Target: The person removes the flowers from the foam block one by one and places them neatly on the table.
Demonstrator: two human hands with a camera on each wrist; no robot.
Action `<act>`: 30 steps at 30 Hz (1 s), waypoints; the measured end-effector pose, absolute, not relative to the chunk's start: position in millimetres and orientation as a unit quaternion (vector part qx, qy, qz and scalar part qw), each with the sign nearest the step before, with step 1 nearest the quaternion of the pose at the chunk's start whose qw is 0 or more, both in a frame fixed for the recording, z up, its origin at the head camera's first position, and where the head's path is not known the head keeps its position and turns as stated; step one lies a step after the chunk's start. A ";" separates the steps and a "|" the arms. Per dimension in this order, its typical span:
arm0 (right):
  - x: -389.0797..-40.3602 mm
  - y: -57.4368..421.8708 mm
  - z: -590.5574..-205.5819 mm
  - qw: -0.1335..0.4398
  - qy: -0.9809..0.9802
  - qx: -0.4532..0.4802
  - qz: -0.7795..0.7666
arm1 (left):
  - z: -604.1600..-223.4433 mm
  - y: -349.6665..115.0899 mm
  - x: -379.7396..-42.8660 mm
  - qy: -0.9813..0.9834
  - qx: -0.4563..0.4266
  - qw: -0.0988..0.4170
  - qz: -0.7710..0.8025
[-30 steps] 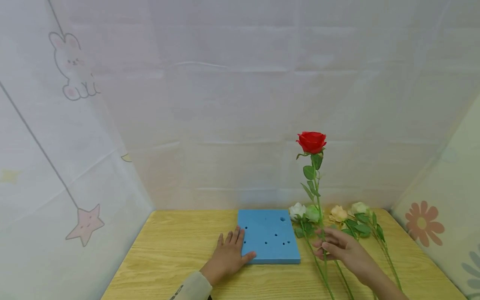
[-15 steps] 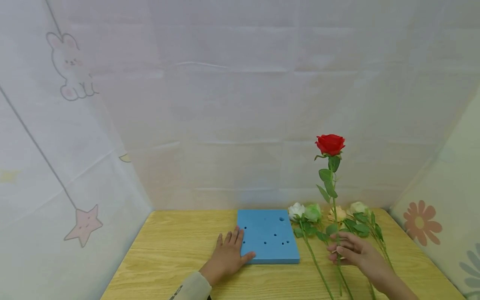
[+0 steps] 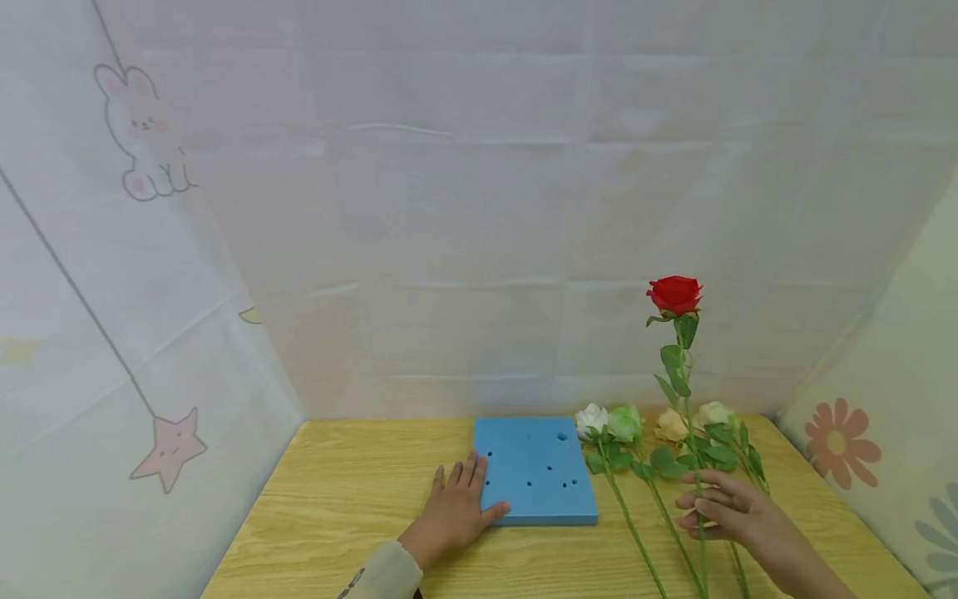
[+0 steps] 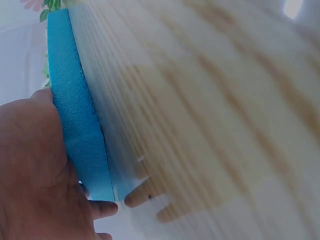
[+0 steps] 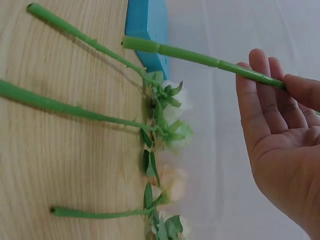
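An artificial red rose (image 3: 675,296) stands upright in my right hand (image 3: 737,516). Thumb and fingers pinch its green stem (image 5: 190,56), whose cut lower end sticks out below the hand in the right wrist view. My left hand (image 3: 452,509) lies with spread, straight fingers along the left edge of a blue foam block (image 3: 535,470) with several small holes in its top. In the left wrist view this hand (image 4: 37,165) rests against the side of the block (image 4: 77,110).
On the wooden table (image 3: 352,482), right of the block, lie a white rose (image 3: 592,421), a green rose (image 3: 624,424), a peach rose (image 3: 671,426) and a cream rose (image 3: 715,414), stems toward me. A white cloth wall (image 3: 449,291) rises behind the table.
My right hand has carried the red rose to the right and slightly lower, away from the block and over the lying flowers. The left hand and block have stayed in place.
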State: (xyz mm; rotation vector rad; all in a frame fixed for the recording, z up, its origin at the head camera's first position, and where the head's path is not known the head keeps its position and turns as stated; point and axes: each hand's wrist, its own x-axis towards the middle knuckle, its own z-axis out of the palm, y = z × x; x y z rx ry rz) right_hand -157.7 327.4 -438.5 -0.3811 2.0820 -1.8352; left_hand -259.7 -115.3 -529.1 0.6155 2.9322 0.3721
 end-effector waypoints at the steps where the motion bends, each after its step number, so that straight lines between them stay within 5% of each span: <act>1: -157.0 329.5 -439.1 0.168 0.734 -0.133 -0.645 | -529.1 -115.4 -259.5 0.969 0.204 0.060 0.126; 30: -153.3 418.8 -462.4 0.333 0.605 -0.100 -0.716 | -531.4 -114.3 -260.4 0.969 0.201 0.069 0.125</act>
